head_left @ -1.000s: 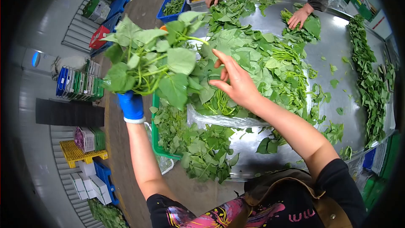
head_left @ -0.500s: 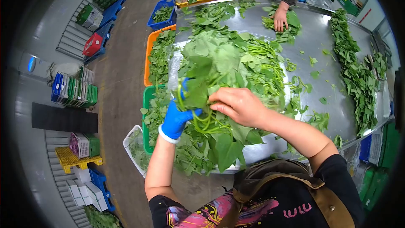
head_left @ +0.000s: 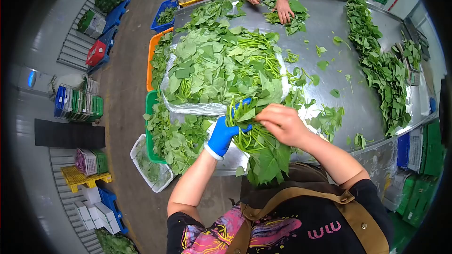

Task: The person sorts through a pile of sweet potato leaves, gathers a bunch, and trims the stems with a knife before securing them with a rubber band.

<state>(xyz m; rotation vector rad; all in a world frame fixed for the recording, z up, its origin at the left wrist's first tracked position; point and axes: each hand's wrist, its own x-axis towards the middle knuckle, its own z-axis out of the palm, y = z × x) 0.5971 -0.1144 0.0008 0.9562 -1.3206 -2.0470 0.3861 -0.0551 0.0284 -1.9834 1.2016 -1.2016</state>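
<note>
My left hand point(head_left: 222, 136), in a blue glove, is wrapped round the stems of a bunch of leafy greens point(head_left: 269, 159). The bunch's broad leaves hang down towards my apron over the near table edge. My bare right hand point(head_left: 286, 124) has its fingers pinched together at the top of the bunch, against a leaf; the fingertips are partly hidden. Just beyond my hands lies a big heap of leafy greens point(head_left: 202, 68) on clear plastic sheeting point(head_left: 193, 108), some with their stems side by side.
Across the metal table point(head_left: 325, 84), a co-worker's hands point(head_left: 284, 9) handle more greens. A long row of greens point(head_left: 376, 59) lies at the right. Orange point(head_left: 150, 61) and green point(head_left: 149, 134) crates and a white tub point(head_left: 164, 178) stand along the left side.
My hands have drawn the bunch nearer my body, clear of the heap, and its leaves now hang downward. The co-worker's hand has moved from the pale crate to the greens on the table.
</note>
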